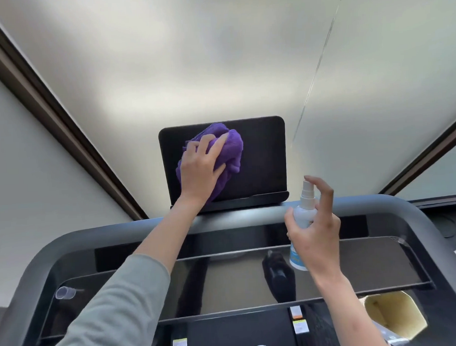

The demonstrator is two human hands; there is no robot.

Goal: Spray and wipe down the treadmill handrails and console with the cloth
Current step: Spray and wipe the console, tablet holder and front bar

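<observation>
A bunched purple cloth (228, 149) lies against the dark screen (263, 161) of the treadmill console, on its left half. My left hand (199, 171) presses and grips the cloth there. My right hand (317, 231) holds a small white spray bottle (303, 216) upright, just right of and below the screen, with the index finger raised over the nozzle. The grey handrail bar (239, 219) runs across under the screen. Below it lies the glossy black console panel (226, 280).
A clear plastic cap (65, 293) lies on the left of the glossy panel. An open cardboard box (395, 314) sits at the lower right. A frosted window fills the view behind the screen, with dark frames at left and right.
</observation>
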